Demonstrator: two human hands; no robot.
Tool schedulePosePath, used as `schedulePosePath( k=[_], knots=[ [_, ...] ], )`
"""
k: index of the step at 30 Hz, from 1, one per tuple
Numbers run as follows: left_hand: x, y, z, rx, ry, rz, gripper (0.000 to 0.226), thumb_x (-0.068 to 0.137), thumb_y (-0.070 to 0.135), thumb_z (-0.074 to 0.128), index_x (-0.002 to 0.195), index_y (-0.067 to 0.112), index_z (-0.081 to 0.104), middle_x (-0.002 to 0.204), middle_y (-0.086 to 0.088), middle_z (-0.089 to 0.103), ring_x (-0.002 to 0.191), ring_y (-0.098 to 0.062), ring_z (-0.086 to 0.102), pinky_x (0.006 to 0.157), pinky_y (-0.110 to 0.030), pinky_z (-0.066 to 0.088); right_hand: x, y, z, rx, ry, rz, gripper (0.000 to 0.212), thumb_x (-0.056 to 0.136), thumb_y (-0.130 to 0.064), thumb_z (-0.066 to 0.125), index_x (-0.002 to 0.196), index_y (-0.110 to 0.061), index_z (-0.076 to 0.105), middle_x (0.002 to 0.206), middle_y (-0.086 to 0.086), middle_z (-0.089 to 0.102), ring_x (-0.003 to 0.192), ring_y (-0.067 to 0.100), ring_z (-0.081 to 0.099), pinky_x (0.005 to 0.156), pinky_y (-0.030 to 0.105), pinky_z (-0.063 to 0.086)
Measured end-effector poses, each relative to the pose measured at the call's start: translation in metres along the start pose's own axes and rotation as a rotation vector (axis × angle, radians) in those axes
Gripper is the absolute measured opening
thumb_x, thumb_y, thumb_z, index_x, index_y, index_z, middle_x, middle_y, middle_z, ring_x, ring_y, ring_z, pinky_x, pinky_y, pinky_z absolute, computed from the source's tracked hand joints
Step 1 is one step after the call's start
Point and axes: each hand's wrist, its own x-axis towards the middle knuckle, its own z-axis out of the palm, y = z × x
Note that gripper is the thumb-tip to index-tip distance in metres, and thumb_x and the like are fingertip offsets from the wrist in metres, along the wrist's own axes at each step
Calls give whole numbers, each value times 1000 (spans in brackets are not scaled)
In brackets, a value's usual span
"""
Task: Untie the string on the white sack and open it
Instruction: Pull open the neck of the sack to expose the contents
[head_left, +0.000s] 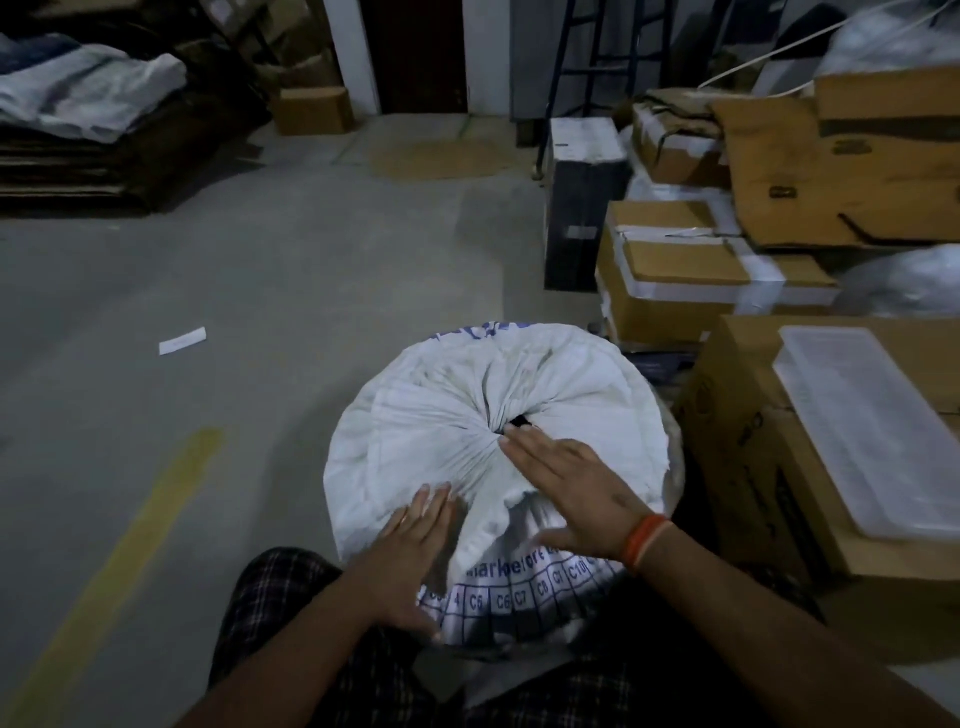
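Note:
A full white woven sack (447, 415) with blue print stands upright on the floor just in front of my knees. Its top is gathered into tight pleats that meet at a small dark knot (519, 423) near the middle; the string itself is barely visible. My right hand (576, 488) lies flat and open on the sack's top, its fingertips touching the gathered point. My left hand (410, 545) rests flat on the near left side of the sack, fingers spread. Neither hand holds anything.
Stacked cardboard boxes (701, 270) crowd the right side, one with a clear plastic tray (872, 426) on top. A black box (582, 208) stands behind them. Folded cardboard and white sacks (83, 88) lie at far left. A yellow floor line (130, 551) and paper scrap (182, 340) mark the concrete.

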Motion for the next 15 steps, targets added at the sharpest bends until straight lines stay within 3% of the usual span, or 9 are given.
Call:
schedulePosePath(
  k=[2,4,6,8,9,11,13,15],
  knots=[
    [9,7,3,-79,97,-26,141,72,71,73,148,33,-40,165,8,-33,154,-17,-34,124,-27,-17,9,-5,12,82,-38,-5,80,84,-10,61,156,-19,28,161,5,34,148,20,33,117,42,36],
    [17,17,-2,-125,152,-20,109,91,40,63,152,35,-26,169,9,-16,160,-14,-14,128,-23,-9,7,-1,25,152,-33,-32,56,86,-3,48,140,-13,56,142,11,59,130,25,57,110,42,46],
    [23,18,-2,0,169,37,83,89,16,49,161,22,8,171,4,16,159,-15,18,128,-24,12,-7,10,40,97,-69,-68,60,77,7,47,132,-9,64,134,13,65,120,28,65,103,36,48],
    [28,14,11,130,86,148,78,75,15,52,153,16,45,158,-2,51,144,-19,51,117,-29,38,-23,22,51,-57,-195,-140,66,77,11,45,139,-8,57,143,13,57,129,28,59,107,32,45],
    [27,18,18,175,8,185,80,73,13,59,152,15,48,157,-5,52,143,-23,53,116,-33,40,-31,28,55,-116,-329,-159,65,84,10,43,146,-9,47,154,12,45,141,28,46,114,32,37],
    [21,28,29,208,-39,197,82,84,4,59,160,11,30,169,-11,29,157,-29,28,127,-36,23,-44,39,59,-158,-636,-111,63,95,5,43,154,-15,32,165,6,24,152,26,25,121,33,23],
    [18,46,31,208,-65,184,73,97,3,46,164,9,15,174,-12,9,162,-31,7,130,-36,8,-50,46,57,-180,-711,-39,61,98,-3,46,155,-22,32,166,3,22,151,25,25,120,33,22],
    [16,64,30,250,-42,178,69,101,7,43,163,6,14,174,-15,8,161,-33,7,129,-38,8,-54,48,51,-215,-772,20,60,98,-7,47,154,-26,33,166,4,22,148,27,31,119,34,25]
  ],
)
